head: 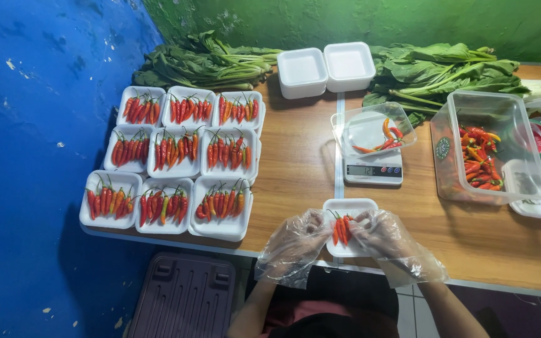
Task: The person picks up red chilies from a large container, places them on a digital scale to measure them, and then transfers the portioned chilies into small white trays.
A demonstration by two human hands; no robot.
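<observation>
Both my hands wear loose clear plastic gloves. My left hand (298,238) and my right hand (383,235) rest on either side of a small white foam tray (349,206) at the table's front edge, fingertips touching the red and orange chillies (340,229) lying in it. Beyond the tray stands a small digital kitchen scale (372,170) with a clear plastic bowl (370,128) on top holding a few chillies. To the right, a large clear plastic tub (493,147) holds more loose chillies.
Several white foam trays filled with chillies (180,163) lie in rows on the left of the wooden table (295,163). Two empty foam trays (327,67) and leafy greens (208,62) sit at the back. A dark plastic crate (183,297) stands below the table edge.
</observation>
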